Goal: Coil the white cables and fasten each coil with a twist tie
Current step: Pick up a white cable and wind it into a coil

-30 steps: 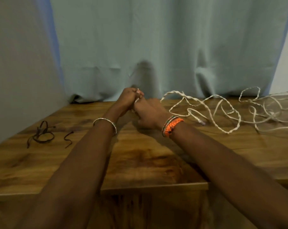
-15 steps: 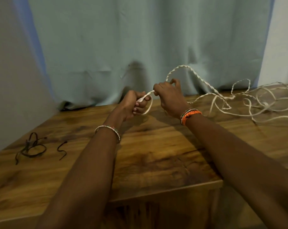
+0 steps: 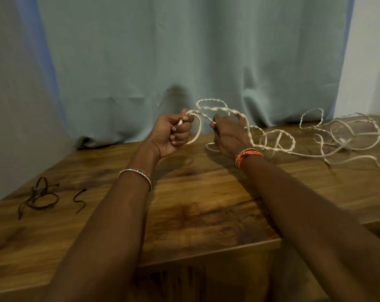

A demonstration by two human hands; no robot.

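Note:
My left hand [image 3: 171, 134] is curled round the end of a twisted white cable [image 3: 215, 109], held above the back of the wooden table [image 3: 195, 203]. A first loop of that cable hangs from this fist. My right hand [image 3: 228, 134] pinches the same cable a short way along, fingers spread. From there the cable runs right into a loose tangle of white cables [image 3: 341, 138] lying on the table. Black twist ties [image 3: 41, 197] lie at the table's left, one [image 3: 80, 200] apart from the bunch.
A pale blue curtain [image 3: 184, 51] hangs close behind the table's back edge. The table's front edge runs across the lower part of the view. A white wall strip shows at the far right.
My hands have drawn apart since a second ago, when they were joined at the cable's end. A loop has formed at my left fist, and more cable has lifted off the table.

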